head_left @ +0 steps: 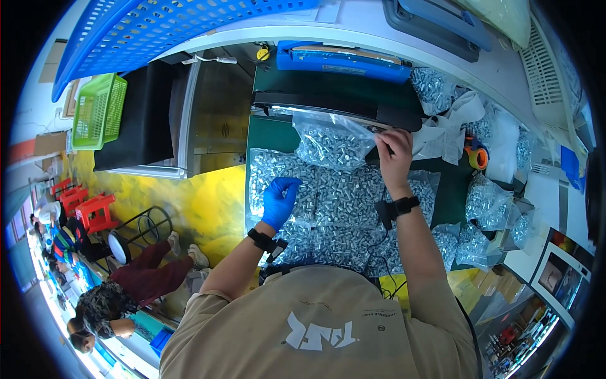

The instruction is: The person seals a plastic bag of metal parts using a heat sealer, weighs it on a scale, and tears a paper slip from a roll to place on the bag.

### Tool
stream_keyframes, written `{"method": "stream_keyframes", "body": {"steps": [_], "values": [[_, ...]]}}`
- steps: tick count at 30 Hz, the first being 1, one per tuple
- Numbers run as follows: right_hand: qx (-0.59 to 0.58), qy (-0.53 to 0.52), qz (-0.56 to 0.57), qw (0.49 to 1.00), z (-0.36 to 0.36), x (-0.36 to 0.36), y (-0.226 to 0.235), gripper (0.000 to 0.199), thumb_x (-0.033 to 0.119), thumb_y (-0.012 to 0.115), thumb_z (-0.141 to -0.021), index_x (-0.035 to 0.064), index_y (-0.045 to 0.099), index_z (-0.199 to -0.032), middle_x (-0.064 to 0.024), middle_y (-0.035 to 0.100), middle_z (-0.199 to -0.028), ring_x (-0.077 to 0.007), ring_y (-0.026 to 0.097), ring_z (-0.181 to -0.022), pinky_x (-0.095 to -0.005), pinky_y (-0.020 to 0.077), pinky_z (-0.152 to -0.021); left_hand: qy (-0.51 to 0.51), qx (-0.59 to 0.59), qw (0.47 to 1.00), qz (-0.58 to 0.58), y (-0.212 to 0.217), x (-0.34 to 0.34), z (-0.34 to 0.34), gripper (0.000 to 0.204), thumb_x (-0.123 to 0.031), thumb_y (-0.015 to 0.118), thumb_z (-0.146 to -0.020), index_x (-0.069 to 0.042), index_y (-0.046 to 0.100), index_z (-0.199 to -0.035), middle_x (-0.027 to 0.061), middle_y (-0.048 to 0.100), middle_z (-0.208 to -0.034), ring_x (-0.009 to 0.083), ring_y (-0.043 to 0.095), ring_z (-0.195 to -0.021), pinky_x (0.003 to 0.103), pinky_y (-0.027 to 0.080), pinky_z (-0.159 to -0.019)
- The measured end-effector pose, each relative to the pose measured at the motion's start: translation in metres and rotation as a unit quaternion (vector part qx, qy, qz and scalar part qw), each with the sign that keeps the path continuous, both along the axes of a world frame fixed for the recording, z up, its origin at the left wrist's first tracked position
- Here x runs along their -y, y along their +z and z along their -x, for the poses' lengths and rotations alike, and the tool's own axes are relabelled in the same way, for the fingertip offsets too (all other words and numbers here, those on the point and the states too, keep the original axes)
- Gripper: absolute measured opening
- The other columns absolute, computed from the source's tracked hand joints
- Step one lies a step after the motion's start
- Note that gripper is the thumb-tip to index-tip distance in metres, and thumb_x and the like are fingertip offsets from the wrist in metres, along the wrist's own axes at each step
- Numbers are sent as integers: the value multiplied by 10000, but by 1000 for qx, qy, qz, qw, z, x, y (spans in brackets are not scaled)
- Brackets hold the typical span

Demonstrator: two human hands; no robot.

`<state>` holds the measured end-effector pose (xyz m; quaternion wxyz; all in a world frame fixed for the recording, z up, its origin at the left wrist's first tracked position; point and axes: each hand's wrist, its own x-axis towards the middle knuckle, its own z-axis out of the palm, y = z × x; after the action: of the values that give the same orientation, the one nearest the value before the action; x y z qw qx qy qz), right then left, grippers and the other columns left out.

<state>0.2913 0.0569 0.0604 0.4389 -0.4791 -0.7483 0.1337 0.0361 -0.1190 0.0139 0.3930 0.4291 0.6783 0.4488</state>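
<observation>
Right hand pinches clear bag; best hold edge taut, pieces below hand. Left hand curled, grip unclear.

Clearance around the right grip: beyond it, a black bar-shaped machine bars the way; leftward, the pinched clear bag fills the near space. Rightward stand crumpled white sheeting and, farther, an orange tape roll; nearer, a bare strip of green bench lies open. Left of the left grip, past the bench edge, open floor affords passage.
</observation>
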Motion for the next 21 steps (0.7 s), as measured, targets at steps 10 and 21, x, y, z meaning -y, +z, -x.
{"method": "stream_keyframes", "body": {"steps": [10, 21], "values": [[-383, -40, 330, 862, 6, 6, -8, 146, 146, 659, -895, 4, 670, -926, -42, 644, -949, -122, 587, -886, -273, 450, -815, -7, -4, 1000, -28, -3, -54, 14, 120, -72, 634, -888, -58, 677, -999, 37, 667, -994, 118, 596, -905, 261, 465, -817], [-293, 40, 291, 910, 4, 7, -12, 155, 108, 612, -927, 3, 640, -1038, -33, 628, -977, -79, 593, -896, -198, 457, -802, 119, 94, 987, -43, 13, -135, 6, 177, -139, 660, -882, -21, 663, -1013, 69, 670, -980, 130, 620, -887, 276, 492, -789]]}}
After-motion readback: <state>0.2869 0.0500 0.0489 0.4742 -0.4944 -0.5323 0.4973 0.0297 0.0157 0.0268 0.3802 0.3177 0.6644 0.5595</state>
